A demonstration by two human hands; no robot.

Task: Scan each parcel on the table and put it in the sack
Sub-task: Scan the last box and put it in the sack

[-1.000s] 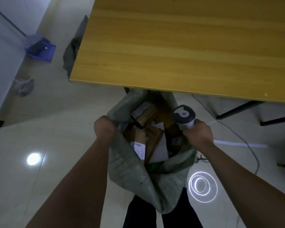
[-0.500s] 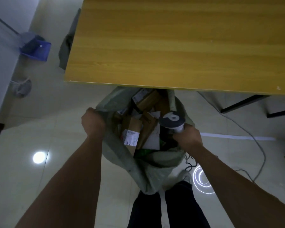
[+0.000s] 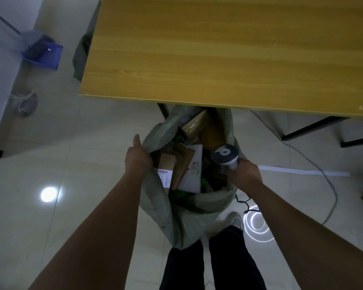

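A grey-green woven sack (image 3: 176,218) stands on the floor just below the front edge of the wooden table (image 3: 228,55). Its mouth is held wide, showing several cardboard parcels (image 3: 194,123) and white envelopes (image 3: 192,176) inside. My left hand (image 3: 137,159) grips the sack's left rim, thumb up. My right hand (image 3: 246,174) is at the sack's right rim and holds the grey handheld scanner (image 3: 225,156), its round head pointing up. Whether those fingers also pinch the rim is hidden. No parcel shows on the visible tabletop.
Black table legs (image 3: 314,128) run under the table at right. A grey cable (image 3: 325,178) trails over the tiled floor. A blue bin (image 3: 43,54) sits against the wall at far left. My legs and a shoe (image 3: 236,221) are right behind the sack.
The view has shifted, so the sack and both hands sit further right in frame. The sack's mouth is held wider, and my left thumb now points up.
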